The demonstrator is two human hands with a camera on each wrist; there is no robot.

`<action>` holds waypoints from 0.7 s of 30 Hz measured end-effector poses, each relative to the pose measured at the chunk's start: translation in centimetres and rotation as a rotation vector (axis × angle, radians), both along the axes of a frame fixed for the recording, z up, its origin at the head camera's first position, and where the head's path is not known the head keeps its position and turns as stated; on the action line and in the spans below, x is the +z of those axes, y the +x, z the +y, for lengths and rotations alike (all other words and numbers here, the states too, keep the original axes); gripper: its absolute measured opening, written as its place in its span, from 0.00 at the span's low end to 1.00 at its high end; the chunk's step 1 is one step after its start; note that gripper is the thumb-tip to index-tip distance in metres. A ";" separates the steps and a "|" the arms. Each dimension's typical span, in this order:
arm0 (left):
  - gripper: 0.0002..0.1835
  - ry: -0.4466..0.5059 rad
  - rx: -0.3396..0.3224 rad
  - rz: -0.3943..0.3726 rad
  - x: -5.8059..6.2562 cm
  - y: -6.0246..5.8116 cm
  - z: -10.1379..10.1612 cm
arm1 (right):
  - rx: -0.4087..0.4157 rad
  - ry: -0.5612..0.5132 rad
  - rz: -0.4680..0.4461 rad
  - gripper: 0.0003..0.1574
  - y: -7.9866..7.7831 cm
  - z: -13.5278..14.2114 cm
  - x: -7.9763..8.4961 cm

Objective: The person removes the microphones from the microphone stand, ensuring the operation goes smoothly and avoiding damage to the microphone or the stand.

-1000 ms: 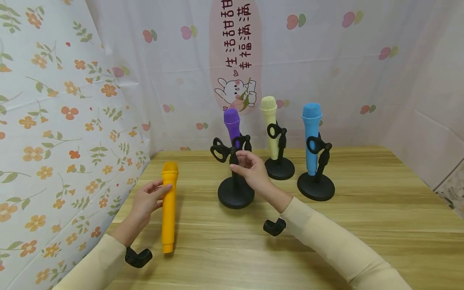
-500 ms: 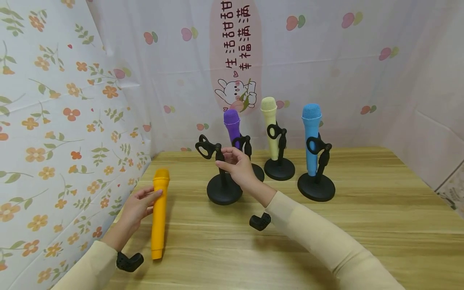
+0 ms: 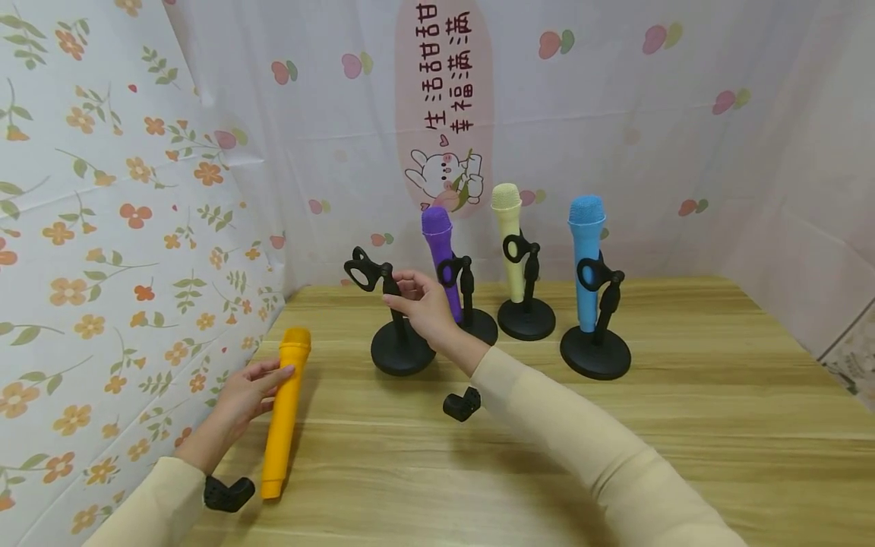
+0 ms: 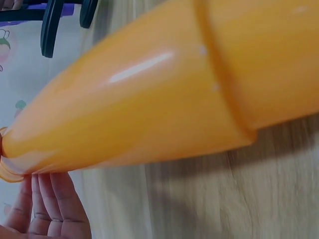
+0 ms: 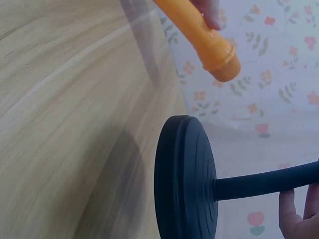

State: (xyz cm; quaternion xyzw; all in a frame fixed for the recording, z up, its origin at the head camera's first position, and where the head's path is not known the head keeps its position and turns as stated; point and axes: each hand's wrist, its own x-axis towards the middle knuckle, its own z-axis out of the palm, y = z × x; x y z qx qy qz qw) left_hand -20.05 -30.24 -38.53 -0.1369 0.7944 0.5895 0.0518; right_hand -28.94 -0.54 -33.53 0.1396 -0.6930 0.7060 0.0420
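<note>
Landmark: the black desk stand with round base and curved ring clip (image 3: 402,351), nothing in its clip. Right hand (image 3: 427,308) grips it by the upper stem, just under the clip; likely chosen because the stem is slim and the clip stays unblocked. Base looks raised: in the right wrist view its shadow falls apart from it. Left hand (image 3: 242,396) pinches the glossy orange-yellow plastic microphone (image 3: 284,410), thumb on the near side, fingers behind; it's left of the stand and nearer the person. Mic is tilted, head end away, and seems clear of the wooden tabletop (image 3: 383,471). Grip sits toward the head, probably leaving the lower body free.

Right of the stand: purple plastic microphone (image 3: 437,226) closest, then pale yellow plastic microphone (image 3: 506,203), then blue plastic microphone (image 3: 586,216). Each sits heads-up in its own black clip; wide round bases presumably keep them from tipping.
</note>
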 end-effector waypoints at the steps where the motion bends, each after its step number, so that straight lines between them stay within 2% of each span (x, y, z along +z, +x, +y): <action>1: 0.42 -0.001 -0.007 -0.004 -0.1 0.0 -0.1 | 0.000 -0.003 0.002 0.21 -0.1 -0.2 0.0; 6: 0.41 0.036 -0.044 -0.021 -0.2 -0.1 -0.6 | -0.007 0.001 0.012 0.21 -0.8 -1.0 -0.4; 11: 0.36 0.088 -0.055 -0.037 -0.4 -0.1 -1.3 | -0.027 0.029 -0.008 0.21 -1.5 -2.0 -0.7; 17: 0.41 0.047 -0.096 -0.072 -0.7 -0.4 -2.1 | -0.041 0.026 -0.023 0.20 -2.2 -2.6 -1.0; 21: 0.42 0.038 -0.096 -0.082 -0.9 -0.6 -2.3 | -0.040 -0.003 -0.024 0.20 -2.8 -2.9 -1.2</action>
